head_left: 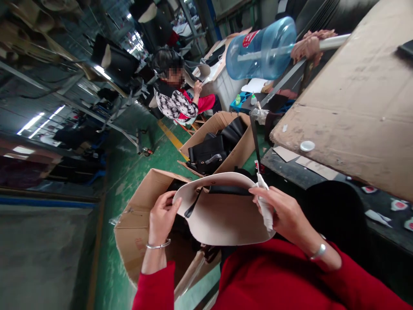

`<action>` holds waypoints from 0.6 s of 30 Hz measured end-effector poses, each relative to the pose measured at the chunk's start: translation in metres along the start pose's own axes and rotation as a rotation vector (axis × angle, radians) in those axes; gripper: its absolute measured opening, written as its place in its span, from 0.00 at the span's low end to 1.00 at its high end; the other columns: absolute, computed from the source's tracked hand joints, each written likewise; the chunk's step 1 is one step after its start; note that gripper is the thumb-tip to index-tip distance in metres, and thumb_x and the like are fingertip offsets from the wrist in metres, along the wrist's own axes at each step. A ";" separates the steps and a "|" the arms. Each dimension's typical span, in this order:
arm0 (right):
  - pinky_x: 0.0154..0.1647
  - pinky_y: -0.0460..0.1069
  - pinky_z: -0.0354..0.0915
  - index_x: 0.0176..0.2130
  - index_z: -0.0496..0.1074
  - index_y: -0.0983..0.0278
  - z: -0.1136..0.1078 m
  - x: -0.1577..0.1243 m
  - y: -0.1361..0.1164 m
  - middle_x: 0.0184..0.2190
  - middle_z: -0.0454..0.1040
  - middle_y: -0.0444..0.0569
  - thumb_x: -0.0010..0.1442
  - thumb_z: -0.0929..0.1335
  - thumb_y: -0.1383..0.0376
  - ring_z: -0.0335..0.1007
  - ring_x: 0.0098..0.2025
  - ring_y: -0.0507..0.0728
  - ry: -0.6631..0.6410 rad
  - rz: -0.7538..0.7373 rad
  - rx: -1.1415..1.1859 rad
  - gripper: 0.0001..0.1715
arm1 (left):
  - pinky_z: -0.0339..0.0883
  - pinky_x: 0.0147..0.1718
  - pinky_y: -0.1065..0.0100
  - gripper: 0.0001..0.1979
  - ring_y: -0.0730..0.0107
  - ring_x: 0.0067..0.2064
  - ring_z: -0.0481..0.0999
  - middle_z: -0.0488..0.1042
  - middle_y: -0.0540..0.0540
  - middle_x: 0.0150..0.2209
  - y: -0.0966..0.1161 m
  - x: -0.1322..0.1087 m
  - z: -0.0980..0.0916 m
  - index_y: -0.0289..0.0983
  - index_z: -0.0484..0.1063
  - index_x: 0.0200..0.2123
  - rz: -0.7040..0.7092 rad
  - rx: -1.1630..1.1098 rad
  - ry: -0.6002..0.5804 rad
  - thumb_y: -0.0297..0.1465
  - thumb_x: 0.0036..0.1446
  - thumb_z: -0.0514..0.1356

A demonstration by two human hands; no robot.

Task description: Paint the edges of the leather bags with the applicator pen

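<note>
A curved leather bag piece (222, 219), its pale beige inner side facing up, is held out before my red sleeves. My left hand (164, 213) pinches its left edge between thumb and fingers. A black strap or tab (192, 206) lies inside the curve, and a dark strip runs along the far side. At the right edge, my right hand (284, 211) is closed around a crumpled white cloth (265, 202). Its fingers touch the piece's rim, and whether they also grip it is hidden.
An open cardboard box (138, 224) stands below on the green floor. Beyond it, another carton (243, 148) holds black bags. At right is a cardboard-covered table (348, 99) with a white lid (307, 146). A blue water bottle (261, 49) lies sideways; a co-worker (176, 94) sits behind.
</note>
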State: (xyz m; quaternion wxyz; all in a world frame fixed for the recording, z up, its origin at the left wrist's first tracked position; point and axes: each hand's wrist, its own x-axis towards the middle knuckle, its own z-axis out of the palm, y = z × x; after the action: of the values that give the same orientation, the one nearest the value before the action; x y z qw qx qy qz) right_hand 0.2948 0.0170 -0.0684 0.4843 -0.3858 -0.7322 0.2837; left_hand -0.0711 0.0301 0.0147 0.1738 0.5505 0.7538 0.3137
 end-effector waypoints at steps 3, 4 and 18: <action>0.38 0.51 0.69 0.63 0.64 0.59 -0.003 0.006 0.002 0.42 0.75 0.50 0.60 0.63 0.79 0.71 0.40 0.58 0.048 -0.012 -0.008 0.35 | 0.70 0.41 0.66 0.16 0.61 0.37 0.79 0.82 0.47 0.36 0.019 0.020 -0.001 0.39 0.81 0.40 0.060 0.231 -0.045 0.43 0.54 0.64; 0.39 0.51 0.69 0.63 0.64 0.59 -0.006 0.010 0.002 0.42 0.76 0.50 0.60 0.62 0.79 0.71 0.40 0.58 0.068 -0.012 -0.019 0.35 | 0.69 0.40 0.66 0.15 0.61 0.36 0.79 0.82 0.48 0.34 0.028 0.025 -0.002 0.40 0.82 0.39 0.074 0.288 -0.042 0.43 0.54 0.63; 0.41 0.48 0.71 0.61 0.62 0.57 -0.075 0.071 -0.025 0.48 0.75 0.47 0.53 0.71 0.71 0.73 0.36 0.53 0.416 0.133 0.118 0.38 | 0.71 0.25 0.71 0.21 0.61 0.27 0.78 0.80 0.49 0.24 0.120 -0.067 -0.059 0.41 0.81 0.27 -0.016 0.132 -0.382 0.53 0.44 0.68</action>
State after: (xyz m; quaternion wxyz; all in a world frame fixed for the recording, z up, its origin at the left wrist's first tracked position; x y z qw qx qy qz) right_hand 0.3406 0.0664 0.0144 0.6268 -0.4547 -0.5716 0.2715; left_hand 0.0017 -0.0263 0.1328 0.2797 0.6044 0.7304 0.1518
